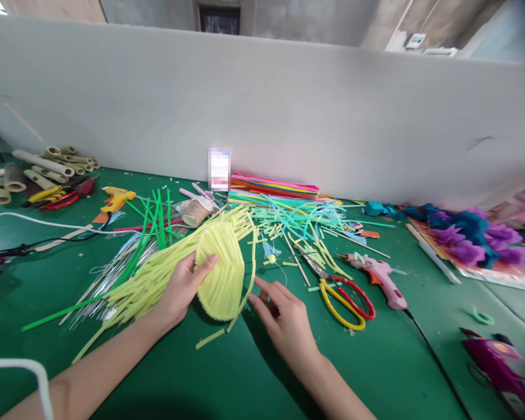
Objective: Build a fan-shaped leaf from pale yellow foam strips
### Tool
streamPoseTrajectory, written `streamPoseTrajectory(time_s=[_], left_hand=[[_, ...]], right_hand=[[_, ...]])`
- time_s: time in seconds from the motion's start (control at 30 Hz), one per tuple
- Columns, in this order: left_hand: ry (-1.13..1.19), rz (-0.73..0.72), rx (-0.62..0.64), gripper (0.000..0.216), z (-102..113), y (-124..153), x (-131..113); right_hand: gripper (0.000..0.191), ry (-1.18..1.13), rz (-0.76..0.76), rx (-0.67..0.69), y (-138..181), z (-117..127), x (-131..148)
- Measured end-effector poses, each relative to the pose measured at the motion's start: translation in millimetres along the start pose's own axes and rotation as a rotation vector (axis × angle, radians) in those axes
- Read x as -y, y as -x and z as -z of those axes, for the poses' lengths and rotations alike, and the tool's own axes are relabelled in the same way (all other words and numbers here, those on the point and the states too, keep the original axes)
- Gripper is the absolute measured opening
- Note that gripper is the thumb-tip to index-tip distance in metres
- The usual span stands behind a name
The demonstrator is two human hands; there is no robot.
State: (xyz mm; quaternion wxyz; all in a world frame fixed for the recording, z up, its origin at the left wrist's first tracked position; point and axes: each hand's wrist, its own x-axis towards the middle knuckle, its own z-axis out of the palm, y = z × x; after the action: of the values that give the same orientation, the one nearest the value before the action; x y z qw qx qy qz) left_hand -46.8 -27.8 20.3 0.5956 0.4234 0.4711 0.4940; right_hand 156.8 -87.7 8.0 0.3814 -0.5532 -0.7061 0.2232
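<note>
My left hand (pixel 186 286) grips a leaf-shaped piece (pixel 223 268) made of pale yellow pipe cleaners laid side by side, thumb on its face. One yellow pipe cleaner (pixel 253 251) curves away from the piece's right edge. At its lower part, my right hand (pixel 284 315) has thumb and forefinger closed around it. Under and behind my left hand lies a thick bundle of yellow pipe cleaners (pixel 144 286). Red-and-yellow-handled scissors (pixel 341 297) rest to the right of my right hand. A short yellow offcut (pixel 210 339) is on the table below the piece.
A pink glue gun (pixel 380 277) with a black cord lies right; a yellow glue gun (pixel 116 199) is left. Pliers (pixel 65 195) and bamboo pieces (pixel 48 169) sit far left. Coloured pipe cleaners (pixel 275 186) lie before the white partition (pixel 262 105). Purple flowers (pixel 468 239) stand right.
</note>
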Motion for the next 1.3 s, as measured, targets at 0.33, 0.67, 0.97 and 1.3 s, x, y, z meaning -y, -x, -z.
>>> streamPoseTrajectory(time_s=[0.33, 0.67, 0.97, 1.3], left_hand=[[-0.006, 0.016, 0.005, 0.056, -3, 3, -3], [-0.001, 0.036, 0.035, 0.051, -1, 1, -1], [0.103, 0.091, 0.062, 0.051, -1, 4, -6], [0.063, 0.114, 0.076, 0.052, -3, 8, -10]], right_hand=[[0.034, -0.038, -0.024, -0.065, -1, 4, 6], [0.032, 0.121, 0.058, 0.005, 2, 3, 2], [0.025, 0.4, 0.276, -0.383, -4, 19, 7], [0.014, 0.458, 0.199, -0.386, -8, 23, 5]])
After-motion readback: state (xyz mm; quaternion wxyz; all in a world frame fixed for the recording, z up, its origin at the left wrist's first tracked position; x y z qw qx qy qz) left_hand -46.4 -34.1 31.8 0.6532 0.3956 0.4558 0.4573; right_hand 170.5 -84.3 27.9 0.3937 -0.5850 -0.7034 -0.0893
